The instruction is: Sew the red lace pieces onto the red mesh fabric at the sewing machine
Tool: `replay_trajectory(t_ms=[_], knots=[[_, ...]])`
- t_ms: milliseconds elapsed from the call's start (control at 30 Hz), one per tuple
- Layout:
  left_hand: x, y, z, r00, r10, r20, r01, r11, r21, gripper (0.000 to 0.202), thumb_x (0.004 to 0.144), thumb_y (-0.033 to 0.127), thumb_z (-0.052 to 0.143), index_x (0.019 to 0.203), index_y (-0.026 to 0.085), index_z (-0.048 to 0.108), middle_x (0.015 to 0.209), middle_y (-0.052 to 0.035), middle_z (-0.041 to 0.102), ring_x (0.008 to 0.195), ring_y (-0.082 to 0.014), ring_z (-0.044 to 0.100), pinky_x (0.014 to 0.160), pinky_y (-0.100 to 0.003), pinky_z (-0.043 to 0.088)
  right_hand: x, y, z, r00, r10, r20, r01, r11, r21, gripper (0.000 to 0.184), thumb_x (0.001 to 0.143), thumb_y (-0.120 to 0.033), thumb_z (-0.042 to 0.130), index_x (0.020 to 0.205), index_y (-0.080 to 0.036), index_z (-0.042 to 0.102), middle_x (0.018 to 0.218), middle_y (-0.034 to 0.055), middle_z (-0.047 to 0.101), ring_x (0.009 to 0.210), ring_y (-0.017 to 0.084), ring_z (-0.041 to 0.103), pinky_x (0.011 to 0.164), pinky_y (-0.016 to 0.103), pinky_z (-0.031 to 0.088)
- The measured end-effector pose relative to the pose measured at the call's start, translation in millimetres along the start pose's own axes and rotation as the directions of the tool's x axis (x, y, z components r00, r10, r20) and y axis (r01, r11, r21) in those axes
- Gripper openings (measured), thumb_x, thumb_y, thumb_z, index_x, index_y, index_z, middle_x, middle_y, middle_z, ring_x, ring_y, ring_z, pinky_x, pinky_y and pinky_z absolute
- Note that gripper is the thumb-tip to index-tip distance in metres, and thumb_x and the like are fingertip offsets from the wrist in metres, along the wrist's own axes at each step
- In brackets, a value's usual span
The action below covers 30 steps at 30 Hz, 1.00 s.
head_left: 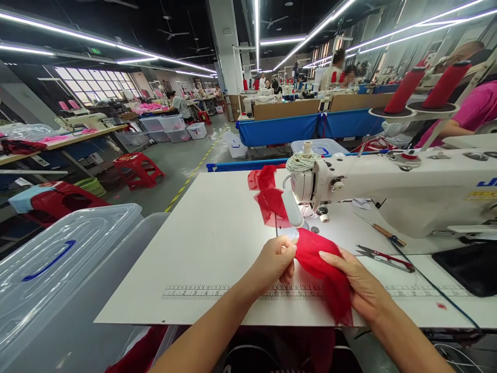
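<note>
Between my two hands hangs a piece of thin red fabric [316,256], in front of the needle area of a white sewing machine [365,178]. My left hand [277,259] pinches the fabric's left edge with curled fingers. On the other side my right hand [355,280] grips it, thumb on top and the other fingers behind, partly hidden. The lower end of the cloth droops toward the table's front edge and is slightly blurred. More sheer red pieces [272,202] lie on the white table [194,238] left of the machine head.
Thread snips [386,258] and a wooden-handled awl [384,233] lie right of my hands, near a black pad [468,272]. A printed ruler [190,292] runs along the table front. Red thread cones [406,90] stand behind the machine. A lidded plastic bin [70,259] is at left.
</note>
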<state>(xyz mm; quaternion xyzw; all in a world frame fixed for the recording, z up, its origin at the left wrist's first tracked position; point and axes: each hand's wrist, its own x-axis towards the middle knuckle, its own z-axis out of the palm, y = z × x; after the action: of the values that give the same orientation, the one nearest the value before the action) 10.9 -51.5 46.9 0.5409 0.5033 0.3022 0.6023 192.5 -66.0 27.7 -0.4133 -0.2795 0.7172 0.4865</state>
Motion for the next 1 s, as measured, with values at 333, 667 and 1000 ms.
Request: replay_trajectory(t_ms=[333, 667, 1000], knots=[[-12.0, -7.0, 16.1, 0.986, 0.022, -0.168, 0.143, 0.43, 0.891, 0.014, 0.085, 0.017, 0.046, 0.072, 0.02, 0.047, 0.065, -0.0002, 0.056, 0.061, -0.0173, 0.055, 0.053, -0.028, 0.025, -25.4, -3.3, -75.9, 0.873, -0.472, 0.123, 0.139, -0.001, -0.99, 0.02, 0.083, -0.043, 0.045, 0.075, -0.026, 0.052, 0.06, -0.0029, 0.059, 0.051, 0.019, 0.055, 0.048, 0.029, 0.04], [19.8, -2.4, 19.9, 0.942, 0.253, 0.219, -0.331, 0.799, 0.501, 0.022, 0.094, 0.022, 0.04, 0.074, 0.02, 0.049, 0.078, -0.0016, 0.061, 0.073, -0.0153, 0.058, 0.067, -0.028, 0.045, -32.4, 15.9, -52.0, 0.567, -0.654, 0.5, 0.399, -0.313, -0.862, 0.013, 0.099, -0.024, 0.045, 0.102, -0.025, 0.057, 0.084, 0.0012, 0.063, 0.066, 0.014, 0.064, 0.052, 0.022, 0.045], [27.8, -21.4, 20.5, 0.984, 0.163, -0.071, -0.13, 0.93, 0.343, 0.016, 0.082, 0.018, 0.051, 0.078, 0.023, 0.037, 0.062, 0.0066, 0.046, 0.059, -0.0137, 0.048, 0.057, -0.026, 0.039, -17.3, 11.4, -41.8, 0.785, -0.549, 0.288, 0.303, -0.065, -0.951, 0.033, 0.097, -0.05, 0.043, 0.102, -0.022, 0.059, 0.089, 0.0047, 0.065, 0.065, 0.018, 0.062, 0.056, 0.029, 0.048]])
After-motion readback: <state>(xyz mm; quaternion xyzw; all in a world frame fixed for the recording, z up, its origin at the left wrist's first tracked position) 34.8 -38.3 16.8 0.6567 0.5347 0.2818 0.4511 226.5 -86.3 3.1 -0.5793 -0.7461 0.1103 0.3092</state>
